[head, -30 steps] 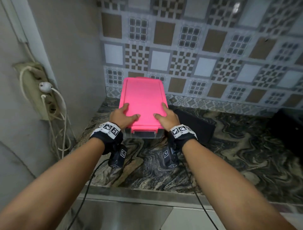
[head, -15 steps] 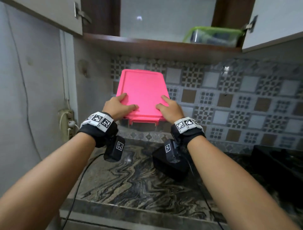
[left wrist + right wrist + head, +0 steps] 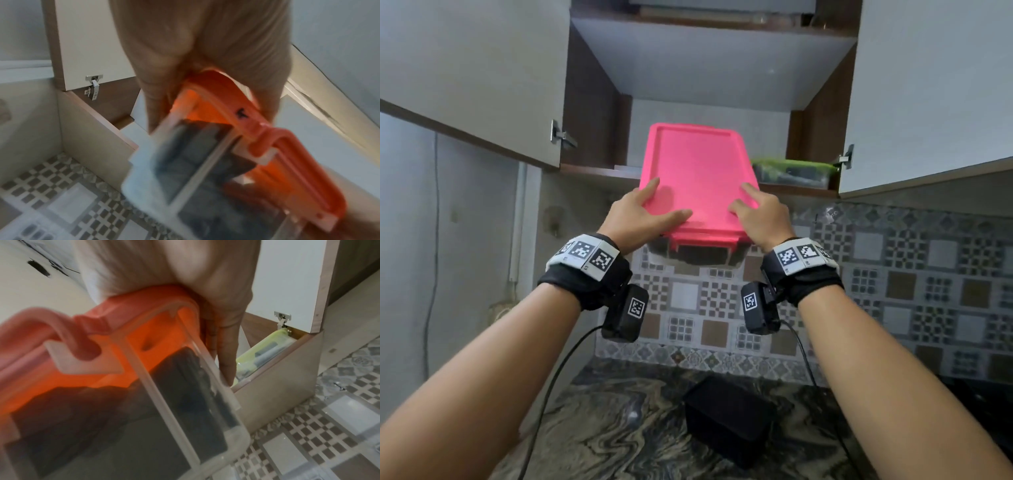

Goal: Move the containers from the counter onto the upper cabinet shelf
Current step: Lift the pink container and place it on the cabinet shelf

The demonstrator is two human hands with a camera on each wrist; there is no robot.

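Observation:
A clear container with a pink lid (image 3: 698, 178) and dark contents hangs in the air in front of the open upper cabinet, its far end level with the lower shelf edge (image 3: 599, 170). My left hand (image 3: 643, 212) grips its near left corner with the thumb on the lid. My right hand (image 3: 760, 216) grips the near right corner the same way. In the left wrist view the fingers (image 3: 156, 104) run down the container's side (image 3: 185, 162). In the right wrist view the fingers (image 3: 226, 353) lie along its wall (image 3: 164, 402).
A green-lidded container (image 3: 791, 171) sits on the right of the cabinet's lower shelf, also seen as the green container (image 3: 265, 353). Both cabinet doors (image 3: 465, 68) stand open. A higher shelf board (image 3: 709, 54) spans above. A black box (image 3: 729, 418) lies on the marble counter (image 3: 602, 428).
Both hands have lifted the pink-lidded container off the counter and up to the cabinet opening. The view has tilted upward with it.

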